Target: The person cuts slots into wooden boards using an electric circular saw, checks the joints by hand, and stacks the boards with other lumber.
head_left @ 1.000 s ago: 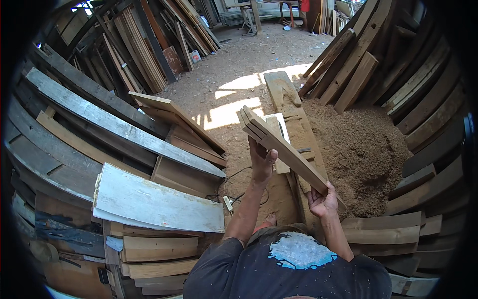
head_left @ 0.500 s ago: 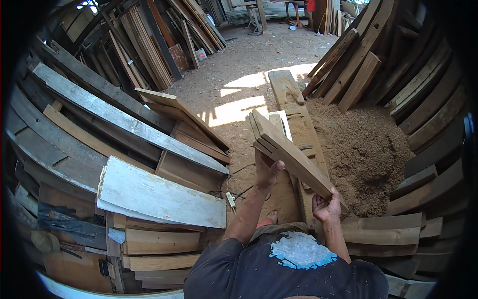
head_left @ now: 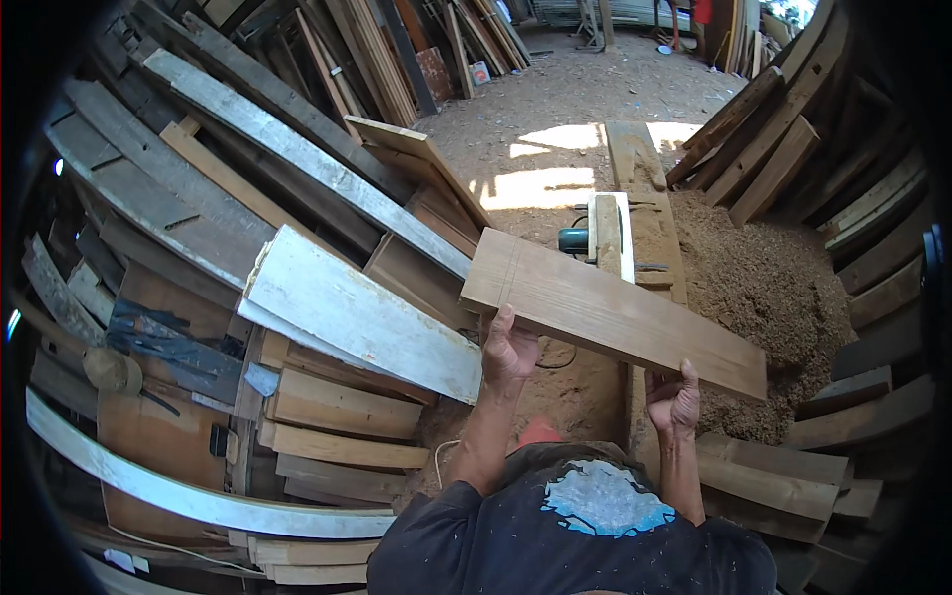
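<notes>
A wide brown wooden board [head_left: 615, 312] is held up in front of me, its broad face turned upward and its right end tilted nearer. Faint lines cross the face close to its left end. My left hand [head_left: 511, 347] grips the near edge toward that end, thumb up, the fingers hidden underneath. On the same edge, toward the right end, my right hand [head_left: 674, 399] holds on with its thumb upright. Beyond the board, a sawdust-covered wooden bench [head_left: 640, 164] carries a pale block with a white edge [head_left: 607, 233] and a green power tool [head_left: 573, 240].
A large heap of sawdust and shavings [head_left: 764, 288] lies to the right of the bench. White-painted planks [head_left: 362, 312] and stacked boards [head_left: 347, 402] crowd the left. Thick timbers [head_left: 778, 169] lean at the far right. More boards [head_left: 764, 476] lie low beside my right arm.
The board has rolled from its slotted end and narrow edge showing to its broad face up, and swung more crosswise. Both hands moved with it. My view has shifted left.
</notes>
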The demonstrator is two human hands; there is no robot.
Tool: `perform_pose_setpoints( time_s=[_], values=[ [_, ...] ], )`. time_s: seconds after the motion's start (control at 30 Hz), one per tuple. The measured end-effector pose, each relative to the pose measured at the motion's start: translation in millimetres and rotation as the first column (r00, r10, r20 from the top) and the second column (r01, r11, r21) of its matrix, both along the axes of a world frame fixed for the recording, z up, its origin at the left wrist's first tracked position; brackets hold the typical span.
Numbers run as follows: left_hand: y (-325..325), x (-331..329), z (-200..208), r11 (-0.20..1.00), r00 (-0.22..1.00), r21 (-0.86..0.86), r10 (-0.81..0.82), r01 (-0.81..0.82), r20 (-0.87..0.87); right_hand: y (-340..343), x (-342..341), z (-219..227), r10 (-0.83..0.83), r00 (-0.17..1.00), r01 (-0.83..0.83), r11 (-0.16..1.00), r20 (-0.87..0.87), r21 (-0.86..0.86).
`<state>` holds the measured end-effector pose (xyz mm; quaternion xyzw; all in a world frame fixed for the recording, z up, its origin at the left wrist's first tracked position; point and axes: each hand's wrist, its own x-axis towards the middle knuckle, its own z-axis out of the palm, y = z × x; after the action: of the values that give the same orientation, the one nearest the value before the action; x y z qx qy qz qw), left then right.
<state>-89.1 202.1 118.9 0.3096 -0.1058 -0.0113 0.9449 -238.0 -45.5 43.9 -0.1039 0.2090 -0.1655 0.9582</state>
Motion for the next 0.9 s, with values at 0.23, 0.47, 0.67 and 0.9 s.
perform_pose_setpoints(
  time_s=[0.23, 0.47, 0.67, 0.9],
  values=[
    [60, -14, 21, 0.899, 0.989, -0.437, -0.031, -0.035, -0.143, -17, 38, 94, -0.222, 0.96, 0.202, 0.971, 0.17, 0.13],
    [99, 4, 13, 0.827, 0.987, -0.561, 0.107, -0.021, 0.122, -40, 129, -16, -0.134, 0.953, 0.092, 0.983, 0.273, 0.159],
    [109, -10, 59, 0.955, 0.809, -0.256, 0.029, 0.151, 0.587, -14, 159, -70, 0.098, 0.862, -0.15, 0.986, 0.498, 0.066],
    [106, -22, 55, 0.968, 0.806, -0.157, -0.068, 0.196, 0.588, -1, 139, -83, 0.131, 0.719, -0.213, 0.976, 0.683, 0.038]
  ],
)
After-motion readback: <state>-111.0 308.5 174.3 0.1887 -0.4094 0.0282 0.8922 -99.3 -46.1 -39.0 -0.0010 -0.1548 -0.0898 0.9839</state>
